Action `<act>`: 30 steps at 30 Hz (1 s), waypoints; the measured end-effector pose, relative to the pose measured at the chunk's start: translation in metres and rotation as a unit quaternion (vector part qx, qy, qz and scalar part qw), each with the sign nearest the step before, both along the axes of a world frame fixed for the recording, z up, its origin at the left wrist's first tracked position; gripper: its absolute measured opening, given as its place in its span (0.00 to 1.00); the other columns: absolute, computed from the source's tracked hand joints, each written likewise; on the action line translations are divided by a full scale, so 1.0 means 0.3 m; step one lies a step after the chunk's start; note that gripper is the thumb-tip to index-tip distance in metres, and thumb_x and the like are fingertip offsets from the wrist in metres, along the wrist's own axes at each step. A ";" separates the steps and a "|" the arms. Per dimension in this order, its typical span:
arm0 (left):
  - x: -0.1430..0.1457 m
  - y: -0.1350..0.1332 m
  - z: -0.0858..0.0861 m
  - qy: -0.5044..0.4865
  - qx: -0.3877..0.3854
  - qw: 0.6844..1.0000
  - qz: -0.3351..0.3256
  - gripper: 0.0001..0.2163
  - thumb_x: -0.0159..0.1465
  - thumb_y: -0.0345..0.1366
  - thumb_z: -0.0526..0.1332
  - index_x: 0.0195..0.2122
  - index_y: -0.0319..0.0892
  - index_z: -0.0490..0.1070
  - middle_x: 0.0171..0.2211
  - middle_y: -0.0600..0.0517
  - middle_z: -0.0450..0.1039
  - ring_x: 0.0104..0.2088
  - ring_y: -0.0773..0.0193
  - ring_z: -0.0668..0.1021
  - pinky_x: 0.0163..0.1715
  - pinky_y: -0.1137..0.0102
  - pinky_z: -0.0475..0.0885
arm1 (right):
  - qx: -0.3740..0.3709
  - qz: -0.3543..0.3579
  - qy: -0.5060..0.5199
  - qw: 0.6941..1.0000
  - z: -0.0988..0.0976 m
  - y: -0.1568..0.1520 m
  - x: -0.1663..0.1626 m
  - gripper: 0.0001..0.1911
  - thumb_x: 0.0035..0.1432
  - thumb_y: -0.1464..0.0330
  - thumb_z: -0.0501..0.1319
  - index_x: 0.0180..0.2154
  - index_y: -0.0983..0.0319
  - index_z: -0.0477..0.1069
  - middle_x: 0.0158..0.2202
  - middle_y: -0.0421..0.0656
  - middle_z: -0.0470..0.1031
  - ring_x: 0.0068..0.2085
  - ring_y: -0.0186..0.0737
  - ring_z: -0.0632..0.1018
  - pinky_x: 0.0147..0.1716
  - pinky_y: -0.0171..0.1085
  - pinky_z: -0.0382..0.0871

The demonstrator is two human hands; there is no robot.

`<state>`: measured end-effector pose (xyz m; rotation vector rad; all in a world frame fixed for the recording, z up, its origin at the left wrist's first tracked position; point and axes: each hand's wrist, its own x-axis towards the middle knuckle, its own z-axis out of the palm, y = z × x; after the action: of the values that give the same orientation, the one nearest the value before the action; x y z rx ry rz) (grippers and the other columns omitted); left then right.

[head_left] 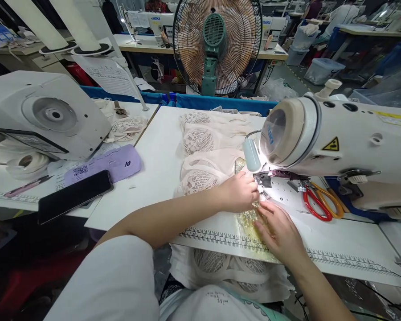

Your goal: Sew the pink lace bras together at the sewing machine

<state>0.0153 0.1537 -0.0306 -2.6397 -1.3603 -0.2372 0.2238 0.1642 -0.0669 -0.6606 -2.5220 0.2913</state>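
Note:
A strip of pale yellow lace runs from the table's front edge up to the presser foot of a white sewing machine. My left hand pinches the lace just left of the foot. My right hand lies flat on the lace nearer to me, fingers pointing toward the needle. A pile of cream lace bra pieces sits behind my left hand, and more of them hang over my lap.
Red- and orange-handled scissors lie under the machine arm on the right. A black phone and purple tag lie at left beside another machine. A green fan stands behind the table. A ruler strip lines the table's front edge.

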 end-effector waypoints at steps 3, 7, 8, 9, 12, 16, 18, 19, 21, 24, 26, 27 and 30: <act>0.011 -0.017 -0.015 0.000 0.023 1.000 -0.007 0.15 0.68 0.33 0.48 0.35 0.37 0.74 0.37 0.46 0.72 0.38 0.60 0.70 0.40 0.62 0.60 | 0.005 0.003 -0.001 1.000 0.003 0.000 0.000 0.15 0.62 0.61 0.52 0.47 0.61 0.66 0.49 0.51 0.70 0.52 0.50 0.70 0.46 0.49 0.70; 0.004 -0.012 -0.029 -0.013 0.035 0.999 0.002 0.18 0.70 0.30 0.44 0.32 0.38 0.73 0.34 0.48 0.74 0.37 0.63 0.71 0.40 0.63 0.60 | 0.001 0.007 0.001 1.000 0.005 0.000 0.000 0.15 0.62 0.61 0.52 0.46 0.61 0.67 0.49 0.51 0.70 0.51 0.50 0.71 0.45 0.49 0.71; 0.000 -0.008 -0.030 -0.016 0.033 0.999 0.001 0.18 0.70 0.31 0.44 0.32 0.38 0.73 0.34 0.49 0.74 0.37 0.63 0.71 0.40 0.63 0.60 | 0.000 0.007 0.001 1.000 0.005 0.000 0.000 0.15 0.62 0.61 0.52 0.46 0.61 0.67 0.49 0.51 0.70 0.51 0.50 0.71 0.45 0.49 0.71; -0.005 -0.004 -0.030 -0.019 0.029 0.999 0.000 0.18 0.70 0.31 0.44 0.32 0.38 0.73 0.35 0.49 0.74 0.37 0.64 0.71 0.40 0.64 0.60 | -0.002 0.007 0.000 1.000 0.004 -0.001 0.001 0.15 0.62 0.61 0.52 0.46 0.61 0.67 0.49 0.51 0.70 0.51 0.50 0.71 0.45 0.49 0.71; -0.014 0.005 -0.031 -0.024 0.016 1.000 -0.004 0.18 0.70 0.31 0.44 0.33 0.38 0.73 0.37 0.50 0.75 0.39 0.63 0.71 0.41 0.64 0.60 | -0.012 0.004 -0.001 1.000 0.003 -0.001 0.002 0.14 0.62 0.61 0.52 0.46 0.60 0.67 0.50 0.51 0.70 0.52 0.50 0.70 0.46 0.50 0.71; -0.022 0.018 -0.035 -0.020 0.004 1.000 0.002 0.18 0.70 0.32 0.44 0.35 0.38 0.73 0.40 0.50 0.75 0.42 0.63 0.71 0.41 0.65 0.60 | -0.020 0.004 0.006 1.000 0.002 0.000 0.003 0.14 0.61 0.61 0.53 0.46 0.60 0.67 0.49 0.51 0.70 0.52 0.51 0.71 0.46 0.50 0.71; -0.029 0.028 -0.034 -0.013 -0.002 1.000 0.009 0.17 0.70 0.32 0.45 0.37 0.39 0.73 0.41 0.49 0.75 0.43 0.63 0.71 0.42 0.65 0.60 | -0.027 0.000 0.007 1.000 0.000 0.000 0.003 0.14 0.61 0.61 0.53 0.46 0.60 0.67 0.49 0.51 0.70 0.52 0.51 0.71 0.46 0.50 0.71; -0.034 0.033 -0.033 -0.009 -0.005 1.000 0.011 0.16 0.70 0.32 0.45 0.38 0.39 0.73 0.42 0.49 0.74 0.43 0.63 0.71 0.42 0.65 0.60 | -0.032 -0.002 0.007 0.999 -0.001 0.000 0.003 0.14 0.61 0.61 0.53 0.46 0.59 0.68 0.50 0.51 0.70 0.52 0.51 0.71 0.47 0.51 0.70; -0.045 0.048 -0.033 0.000 -0.013 1.000 0.009 0.15 0.69 0.31 0.46 0.39 0.40 0.73 0.43 0.48 0.74 0.44 0.62 0.71 0.43 0.64 0.60 | -0.041 -0.008 0.006 0.999 -0.003 0.001 0.003 0.14 0.61 0.61 0.52 0.46 0.59 0.68 0.50 0.50 0.70 0.52 0.51 0.71 0.47 0.51 0.70; -0.063 0.076 -0.041 -0.010 -0.023 1.000 0.009 0.15 0.69 0.30 0.47 0.38 0.40 0.74 0.42 0.47 0.74 0.43 0.62 0.71 0.44 0.63 0.61 | -0.045 -0.014 0.009 0.999 -0.005 0.002 0.003 0.14 0.61 0.60 0.52 0.45 0.59 0.68 0.50 0.50 0.71 0.52 0.51 0.71 0.47 0.51 0.70; -0.075 0.096 -0.045 -0.023 -0.029 0.999 0.022 0.15 0.68 0.31 0.48 0.36 0.41 0.75 0.40 0.48 0.74 0.42 0.62 0.71 0.45 0.63 0.62 | -0.041 -0.016 0.013 0.999 -0.005 0.003 0.002 0.14 0.62 0.60 0.52 0.45 0.59 0.68 0.49 0.50 0.71 0.52 0.50 0.71 0.47 0.51 0.70; -0.080 0.106 -0.043 -0.025 -0.034 0.999 0.030 0.15 0.68 0.31 0.48 0.35 0.41 0.75 0.39 0.49 0.74 0.41 0.62 0.71 0.46 0.63 0.62 | -0.038 -0.016 0.015 0.999 -0.006 0.003 0.002 0.14 0.62 0.60 0.52 0.44 0.59 0.68 0.49 0.50 0.71 0.52 0.50 0.71 0.46 0.51 0.70; -0.094 0.124 -0.013 -0.021 -0.047 0.996 0.072 0.13 0.67 0.34 0.50 0.35 0.42 0.75 0.39 0.50 0.73 0.44 0.60 0.70 0.49 0.62 0.62 | -0.033 -0.014 0.019 0.999 -0.007 0.004 0.003 0.14 0.62 0.61 0.52 0.44 0.60 0.68 0.48 0.51 0.71 0.51 0.50 0.71 0.46 0.51 0.71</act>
<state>-0.0128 0.1907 -0.0345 -2.6077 -1.6049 -0.2167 0.2245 0.1654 -0.0691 -0.7094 -2.4741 0.3738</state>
